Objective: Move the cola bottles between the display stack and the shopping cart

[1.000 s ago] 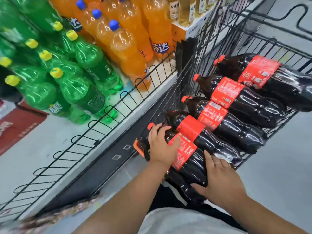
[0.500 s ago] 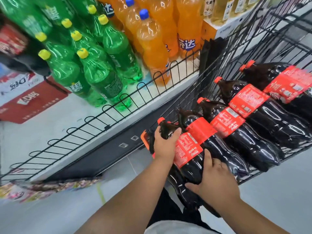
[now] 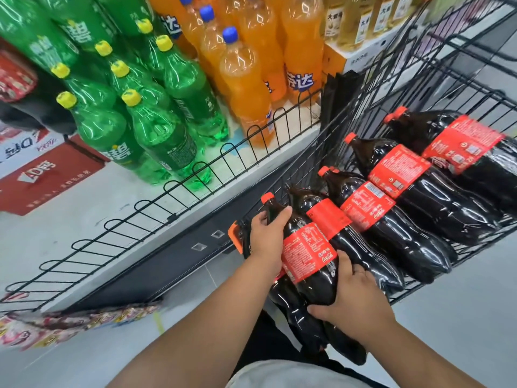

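**Both hands on one cola bottle at cart's near end**

Left hand (image 3: 265,239) grip wrapped round the neck of the cola bottle (image 3: 305,256), right hand (image 3: 354,299) cupping its base. Bottle lies over the shopping cart (image 3: 419,88) near edge, beside four more cola bottles (image 3: 419,197) lying in a row. Sprite bottles (image 3: 156,130) on shelf, left.

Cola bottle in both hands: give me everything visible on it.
The held cola bottle is large, clear plastic full of dark cola, with a red cap and a red wrap label with white print. It lies tilted, cap pointing up-left, at the near end of the shopping cart. The left hand grips its neck and shoulder; the right hand cups its lower body. It rests against another cola bottle alongside and more below.
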A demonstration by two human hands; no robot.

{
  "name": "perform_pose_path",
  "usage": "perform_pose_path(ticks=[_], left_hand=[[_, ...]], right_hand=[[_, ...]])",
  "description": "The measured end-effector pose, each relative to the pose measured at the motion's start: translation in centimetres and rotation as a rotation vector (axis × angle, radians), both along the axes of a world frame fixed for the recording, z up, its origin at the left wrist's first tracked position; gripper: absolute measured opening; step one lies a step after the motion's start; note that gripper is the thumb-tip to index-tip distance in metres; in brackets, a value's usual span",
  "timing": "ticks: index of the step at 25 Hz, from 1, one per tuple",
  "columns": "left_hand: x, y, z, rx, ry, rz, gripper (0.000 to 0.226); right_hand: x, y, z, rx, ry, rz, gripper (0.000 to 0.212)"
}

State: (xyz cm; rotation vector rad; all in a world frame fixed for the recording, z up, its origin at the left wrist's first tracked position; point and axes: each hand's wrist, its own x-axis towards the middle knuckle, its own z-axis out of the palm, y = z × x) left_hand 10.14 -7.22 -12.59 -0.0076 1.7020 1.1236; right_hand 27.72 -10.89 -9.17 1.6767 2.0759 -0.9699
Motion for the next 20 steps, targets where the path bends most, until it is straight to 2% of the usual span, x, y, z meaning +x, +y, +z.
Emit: perform_pose_path(ticks=[4, 9, 11, 13, 16, 20], left_hand=[[-0.3, 0.5, 1.1, 0.017, -0.163, -0.102, 0.052], [0.1, 1.1, 3.7, 0.079, -0.117, -0.214, 0.044], [0.4, 0.8, 4.7, 0.127, -0.097, -0.221, 0.054], [0.7, 0.4, 5.4, 0.179, -0.101, -0.201, 0.073], [0.7, -0.3, 7.1, 0.265, -0.067, -0.170, 0.075], [-0.2, -2.0, 8.3, 0.371, -0.022, -0.104, 0.097]], right_hand=[[0.7, -0.1, -0.1, -0.021, 0.095, -0.075, 0.130], [1.4, 0.1, 1.1, 0.049, 0.197, -0.131, 0.125], [1.7, 0.3, 1.9, 0.085, 0.252, -0.142, 0.125], [1.7, 0.5, 2.7, 0.105, 0.310, -0.155, 0.125], [1.1, 0.3, 4.0, 0.116, 0.406, -0.174, 0.123], [0.1, -0.4, 5.3, 0.137, 0.492, -0.147, 0.126]])
